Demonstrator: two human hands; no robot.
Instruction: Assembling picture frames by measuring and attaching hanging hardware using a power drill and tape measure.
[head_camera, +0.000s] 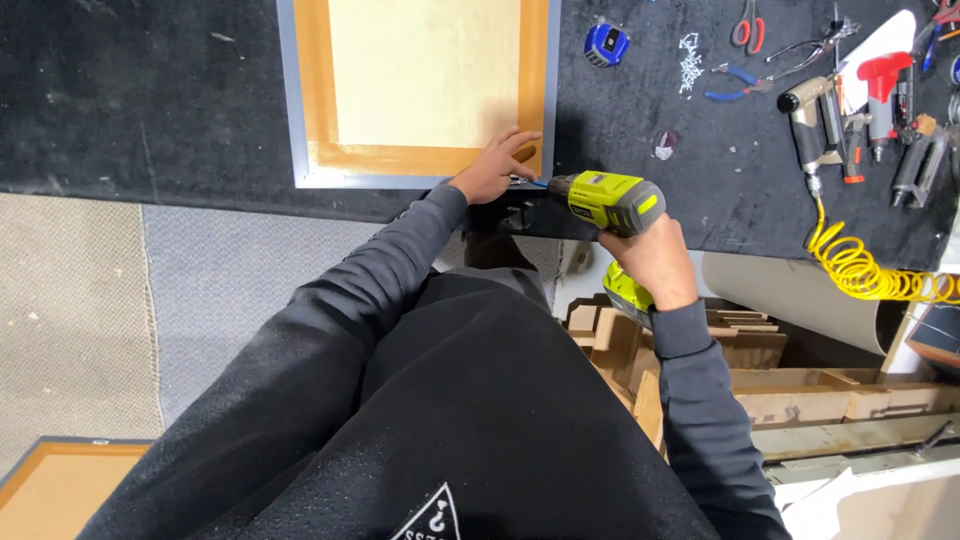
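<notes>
Black worktop is carrying a frame near its front edge, left hand pressing flat on the frame's corner, right hand gripping a drill there, fastening looking unfinished.

The drill's bit tip is too small to make out where it meets the frame's lower corner, under the left hand. The right hand covers the drill's grip (only a strip of its yellow-green base shows below). The frame runs off the top edge. The tools on the desk at the right edge are cut off.
</notes>
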